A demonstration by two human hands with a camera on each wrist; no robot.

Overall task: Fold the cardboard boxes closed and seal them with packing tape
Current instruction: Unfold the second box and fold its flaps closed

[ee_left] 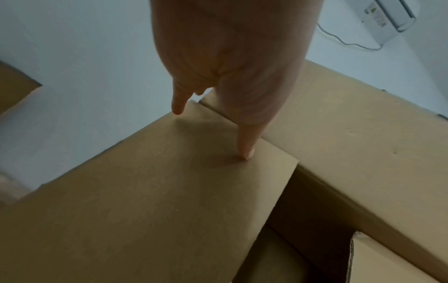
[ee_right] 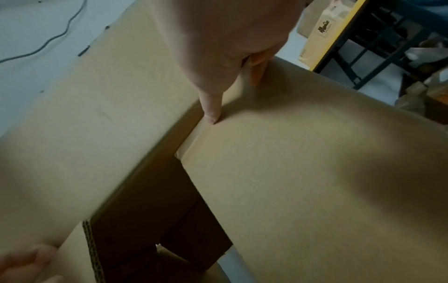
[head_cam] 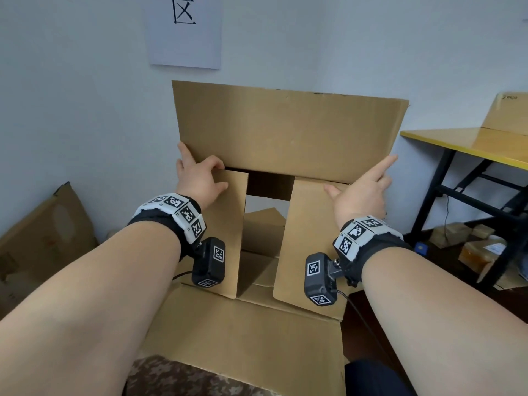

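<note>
A large brown cardboard box (head_cam: 243,332) stands in front of me with its near flap lying toward me. Its far flap (head_cam: 285,130) stands upright. The two side flaps, left (head_cam: 228,230) and right (head_cam: 303,238), are folded inward with a gap between them. My left hand (head_cam: 205,172) is at the far left corner: the thumb (ee_left: 244,153) presses the left flap and the fingers lie against the far flap's base. At the far right corner my right hand (head_cam: 361,174) rests on the right flap (ee_right: 315,181), fingers straight, index at the far flap's edge. No tape is in view.
A yellow-topped table (head_cam: 463,144) on a black frame stands at the right, with a carton (head_cam: 505,112) on it and clutter (head_cam: 480,252) beneath. Flattened cardboard (head_cam: 43,238) leans on the wall at the left. The wall is close behind the box.
</note>
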